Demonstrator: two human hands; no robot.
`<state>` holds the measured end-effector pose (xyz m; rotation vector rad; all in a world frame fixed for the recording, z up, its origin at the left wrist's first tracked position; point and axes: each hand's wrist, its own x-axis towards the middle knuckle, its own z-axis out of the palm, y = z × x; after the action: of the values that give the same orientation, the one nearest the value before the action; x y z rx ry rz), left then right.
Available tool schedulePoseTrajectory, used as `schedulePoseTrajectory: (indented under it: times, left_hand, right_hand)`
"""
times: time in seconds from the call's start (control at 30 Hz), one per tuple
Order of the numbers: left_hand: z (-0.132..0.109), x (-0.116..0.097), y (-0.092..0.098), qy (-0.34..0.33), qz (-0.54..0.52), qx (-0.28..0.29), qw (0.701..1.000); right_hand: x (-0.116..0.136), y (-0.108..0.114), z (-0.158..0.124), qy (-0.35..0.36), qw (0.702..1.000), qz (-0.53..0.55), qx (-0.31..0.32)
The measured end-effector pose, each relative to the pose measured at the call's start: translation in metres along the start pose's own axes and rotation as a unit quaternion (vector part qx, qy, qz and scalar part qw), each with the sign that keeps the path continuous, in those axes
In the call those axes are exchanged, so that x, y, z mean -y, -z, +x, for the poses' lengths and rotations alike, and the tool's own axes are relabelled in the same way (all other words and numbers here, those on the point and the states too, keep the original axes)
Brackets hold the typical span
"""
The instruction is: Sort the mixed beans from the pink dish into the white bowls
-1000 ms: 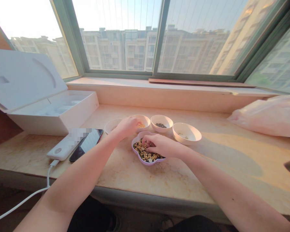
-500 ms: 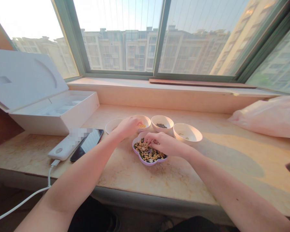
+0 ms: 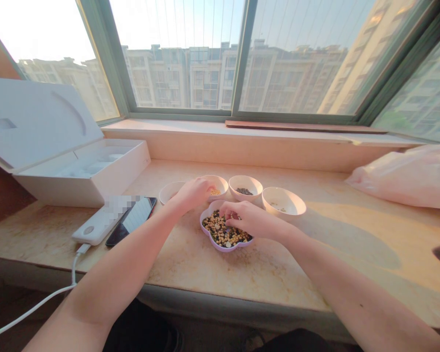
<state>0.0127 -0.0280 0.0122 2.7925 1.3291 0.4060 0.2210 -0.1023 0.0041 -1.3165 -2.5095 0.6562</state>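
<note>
My left hand (image 3: 196, 190) reaches over a white bowl (image 3: 222, 182) with yellow beans (image 3: 215, 192) in it. Its fingers are bunched downward inside the rim, and whatever they hold is hidden. My right hand (image 3: 244, 215) is at a purple flower-shaped dish (image 3: 225, 249) filled with mixed tan and dark beans (image 3: 223, 230). The fingers curve down just over the beans, thumb a little apart from them, and nothing shows between. To the right stand a white bowl (image 3: 251, 181) of dark beans and another white bowl (image 3: 295, 201) with a few pale pieces.
A further white bowl (image 3: 165, 193) is partly behind my left wrist. On the left lie a phone (image 3: 132, 222), a white power bank (image 3: 91, 230) with a cable, and an open white box (image 3: 113, 171). A pale plastic bag (image 3: 407, 176) rests at the right, beneath the window.
My right hand's thumb and fingers have parted slightly over the beans. My left hand stays at the bowl of yellow beans.
</note>
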Motion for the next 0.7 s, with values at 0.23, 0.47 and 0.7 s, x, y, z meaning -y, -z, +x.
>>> schedulePoseTrajectory:
  times: [0.23, 0.47, 0.7]
  left_hand:
    - [-0.001, -0.002, 0.002, 0.004, -0.005, 0.001, 1.0]
    - [-0.002, -0.004, 0.004, -0.003, 0.002, 0.003, 1.0]
    - [0.0, 0.0, 0.0, 0.011, -0.018, 0.0, 1.0]
  right_hand:
    - [0.001, 0.002, -0.001, 0.003, 0.999, -0.032, -0.008]
    - [-0.005, -0.004, 0.003, 0.047, 0.999, -0.019, -0.007]
    - [-0.012, 0.013, 0.001, 0.001, 0.99, 0.045, -0.132]
